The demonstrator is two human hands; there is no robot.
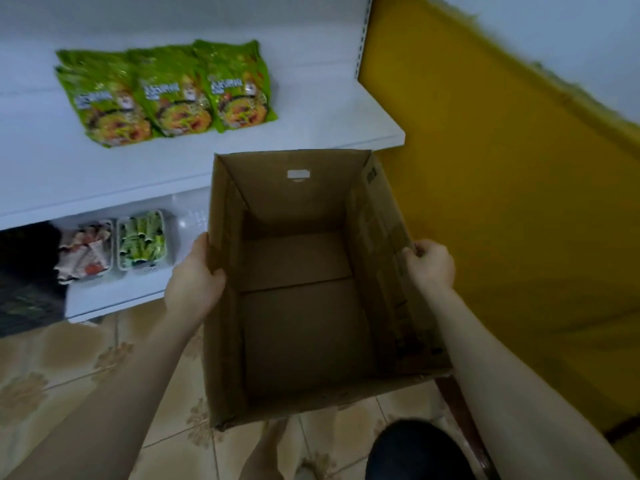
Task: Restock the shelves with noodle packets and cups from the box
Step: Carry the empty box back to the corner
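Left hand (194, 277), right hand (433, 263) hold box (304, 327); tiled floor (69, 358), white shelf (318, 105), yellow wall (502, 174).

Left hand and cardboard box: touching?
Touching. The head view shows the left hand gripping the left wall of the cardboard box, with the thumb curled over the rim to the inside.

The 3 green noodle packets (173, 95) carry white lettering, too blurred to read. Dark print on the box (391, 271) flap is just as unreadable.
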